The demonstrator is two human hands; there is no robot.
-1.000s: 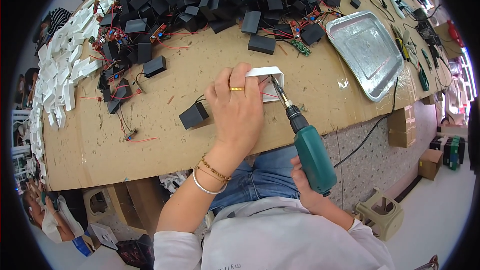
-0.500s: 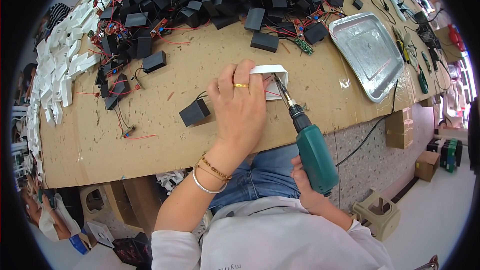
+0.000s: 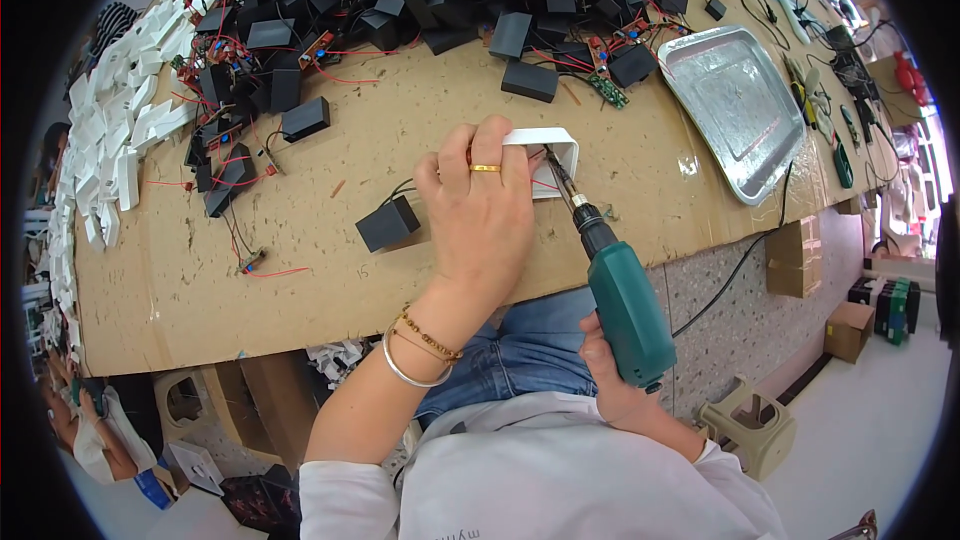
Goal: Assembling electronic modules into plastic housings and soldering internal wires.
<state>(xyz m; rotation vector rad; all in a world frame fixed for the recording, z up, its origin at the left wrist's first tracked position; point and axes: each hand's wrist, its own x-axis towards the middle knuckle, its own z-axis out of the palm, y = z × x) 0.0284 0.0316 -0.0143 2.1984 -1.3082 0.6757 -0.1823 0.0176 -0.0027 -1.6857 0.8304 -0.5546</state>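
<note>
My left hand (image 3: 478, 205) is closed around a white plastic casing (image 3: 545, 137) at the near middle of the table. Thin red wires show inside its open side. In my right hand (image 3: 612, 370) is a green electric screwdriver (image 3: 630, 312), its body slanting up and to the left. The driver's bit (image 3: 566, 180) reaches into the casing; where its tip touches is too small to tell. Just left of my left hand lies a black box-shaped block (image 3: 388, 225), with dark wires running from it under my fingers.
A heap of black blocks (image 3: 510, 35) with red wires and circuit boards covers the far side. White casings (image 3: 130, 125) pile along the left. A silver metal tray (image 3: 745, 180) lies at right, pliers (image 3: 800, 90) beyond it. A plastic stool (image 3: 750, 425) stands below.
My hands, the casing and the screwdriver hold nearly the same pose. The screwdriver's body has shifted very slightly to the left.
</note>
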